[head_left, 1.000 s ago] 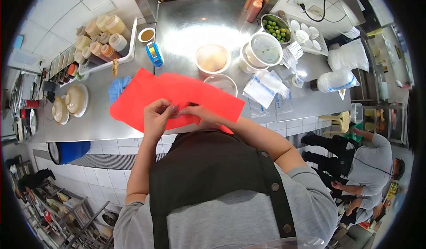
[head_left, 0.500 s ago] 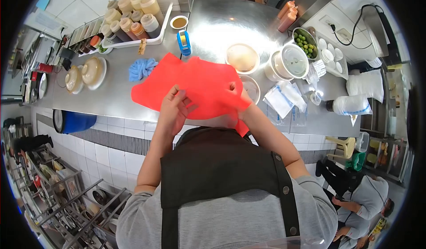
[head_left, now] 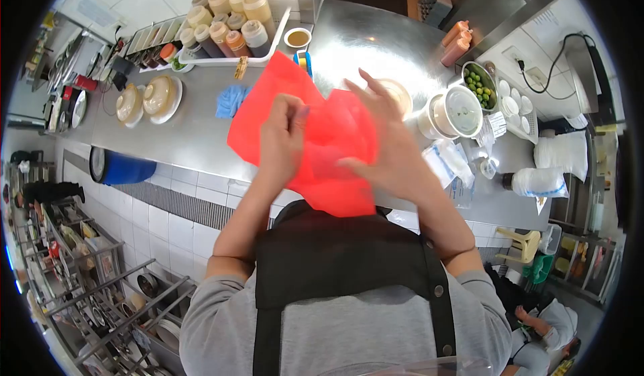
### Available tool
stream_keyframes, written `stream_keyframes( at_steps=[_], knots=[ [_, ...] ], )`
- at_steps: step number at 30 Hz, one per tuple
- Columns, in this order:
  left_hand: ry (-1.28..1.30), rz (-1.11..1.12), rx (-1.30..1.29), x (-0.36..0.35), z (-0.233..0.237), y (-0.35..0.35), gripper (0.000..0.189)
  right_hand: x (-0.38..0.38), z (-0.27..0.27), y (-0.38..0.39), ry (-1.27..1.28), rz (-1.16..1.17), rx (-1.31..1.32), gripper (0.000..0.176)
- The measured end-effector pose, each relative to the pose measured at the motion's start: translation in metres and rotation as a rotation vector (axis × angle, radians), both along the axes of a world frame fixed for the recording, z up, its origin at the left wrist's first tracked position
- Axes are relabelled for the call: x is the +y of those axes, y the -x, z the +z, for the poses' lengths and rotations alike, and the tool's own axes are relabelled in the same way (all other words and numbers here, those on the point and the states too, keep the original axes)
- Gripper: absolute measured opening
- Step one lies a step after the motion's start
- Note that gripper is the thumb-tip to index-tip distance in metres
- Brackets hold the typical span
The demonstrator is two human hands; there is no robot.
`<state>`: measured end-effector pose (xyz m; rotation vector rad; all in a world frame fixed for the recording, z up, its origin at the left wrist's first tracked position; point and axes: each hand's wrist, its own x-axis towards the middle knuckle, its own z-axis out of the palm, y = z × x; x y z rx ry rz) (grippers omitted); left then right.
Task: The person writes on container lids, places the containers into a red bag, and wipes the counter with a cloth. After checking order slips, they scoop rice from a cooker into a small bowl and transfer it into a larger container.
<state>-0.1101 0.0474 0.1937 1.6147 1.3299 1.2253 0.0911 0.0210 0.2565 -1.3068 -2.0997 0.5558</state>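
A thin red cloth-like bag (head_left: 329,154) hangs crumpled in front of my apron, over the near edge of the steel counter. My left hand (head_left: 285,134) is closed on it, thumb and curled fingers pinching its upper left part. My right hand (head_left: 392,141) is spread open at the bag's right side, blurred by motion, with fingers pointing away from me. Behind the bag are a blue tape dispenser (head_left: 303,62) and, partly covered by my right hand, a round lidded container (head_left: 397,94). A crumpled blue cloth (head_left: 231,101) lies left of the bag.
Squeeze bottles stand in a white tray (head_left: 235,59) beside a cup of brown sauce (head_left: 297,38). Lidded dishes (head_left: 161,97) sit left. On the right are white tubs (head_left: 463,111), a bowl of green limes (head_left: 477,84) and plastic packets (head_left: 448,163). A blue bin (head_left: 124,166) stands below.
My right hand has let go of the bag's right side and opened, moving up. My left hand has closed on the bag. The bag has swung lower, and the view has shifted.
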Motion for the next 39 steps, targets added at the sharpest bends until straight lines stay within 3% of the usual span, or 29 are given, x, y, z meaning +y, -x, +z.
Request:
stream_keyframes(
  at_steps=[1,3,4,5,7,8,11,13,14,15,16,17,18,19,21,22,23,25,26,28,29,30,31,32,35,36,39],
  knots=[
    [-0.038,0.006,-0.01,-0.002,0.006,-0.008,0.007,0.001,0.005,0.015,-0.069,-0.015,-0.061,0.076],
    [-0.109,0.012,-0.032,-0.007,0.02,-0.019,0.008,0.033,-0.053,0.03,-0.095,-0.169,-0.318,0.072],
    [-0.047,-0.008,0.016,-0.011,0.029,-0.016,0.012,0.061,-0.097,0.025,-0.025,-0.169,-0.232,0.066],
    [-0.109,0.017,0.274,-0.013,0.03,-0.013,0.015,0.081,-0.124,0.019,0.046,-0.163,-0.146,0.059],
    [-0.244,0.093,0.786,-0.01,0.034,-0.006,0.027,0.088,-0.119,0.014,0.433,-0.124,0.184,0.055],
    [-0.339,0.192,0.883,-0.002,0.027,-0.003,0.036,0.092,-0.115,0.013,0.625,-0.091,0.348,0.053],
    [-0.492,0.465,1.092,0.034,-0.04,0.015,0.058,0.047,-0.08,0.03,0.676,0.186,0.637,0.053],
    [-0.447,0.613,1.106,0.062,-0.084,0.043,0.066,0.026,-0.03,0.019,0.927,-0.029,1.105,0.051],
    [-0.129,0.575,0.824,0.067,-0.085,0.056,0.066,0.021,-0.017,0.007,1.044,-0.147,1.338,0.05],
    [0.179,0.52,0.531,0.071,-0.084,0.069,0.067,0.039,-0.038,-0.018,1.046,0.127,1.537,0.048],
    [0.477,0.45,0.227,0.072,-0.085,0.075,0.067,0.06,-0.056,-0.049,1.149,0.256,1.664,0.042],
    [0.492,0.232,-0.029,0.067,-0.082,0.076,0.069,0.067,-0.055,-0.066,1.013,-0.086,1.588,0.038],
    [0.495,0.013,-0.285,0.056,-0.076,0.078,0.072,0.067,-0.039,-0.078,0.866,-0.065,1.563,0.032],
    [0.485,-0.209,-0.538,0.044,-0.068,0.078,0.074,0.07,-0.043,-0.092,0.699,-0.052,1.37,0.033],
    [0.384,-0.416,-0.746,0.011,-0.029,0.066,0.075,0.072,-0.058,-0.114,0.375,-0.037,0.994,0.036],
    [0.336,-0.525,-0.846,-0.002,-0.004,0.055,0.075,0.076,-0.054,-0.115,0.128,-0.011,0.471,0.043],
    [0.27,-0.444,-0.967,-0.012,0.027,0.04,0.074,0.076,-0.056,-0.106,0.068,-0.165,0.222,0.045],
    [0.174,-0.369,-1.128,-0.013,0.056,0.036,0.054,0.074,-0.063,-0.081,-0.04,-0.471,-0.29,0.048],
    [0.12,-0.336,-1.203,-0.014,0.07,0.035,0.046,0.083,-0.09,-0.082,-0.105,-0.45,-0.379,0.051],
    [0.02,-0.434,-1.083,0.01,0.025,0.086,0.055,0.09,-0.104,-0.075,-0.199,-0.386,-0.441,0.051],
    [0.056,-0.345,-0.684,0.017,0.021,0.096,0.056,0.091,-0.102,-0.075,-0.228,-0.378,-0.435,0.048],
    [0.082,-0.281,-0.279,0.025,0.017,0.107,0.058,0.095,-0.1,-0.083,0.008,-0.306,-0.232,0.044],
    [0.174,-0.067,0.462,0.031,0.025,0.108,0.057,0.102,-0.097,-0.095,0.235,-0.234,-0.024,0.04],
    [0.051,0.083,0.626,0.036,-0.006,0.115,0.062,0.105,-0.093,-0.105,0.457,-0.155,0.183,0.037],
    [-0.022,0.067,0.934,0.019,-0.03,0.119,0.066,0.076,-0.08,-0.111,0.402,0.056,0.662,0.022],
    [0.141,0.068,0.799,0.016,-0.05,0.125,0.077,0.069,-0.073,-0.111,0.418,0.065,0.664,0.024],
    [0.514,-0.026,0.841,-0.004,-0.042,0.121,0.079,0.064,-0.135,-0.122,0.184,-0.485,0.345,0.037]
  ],
)
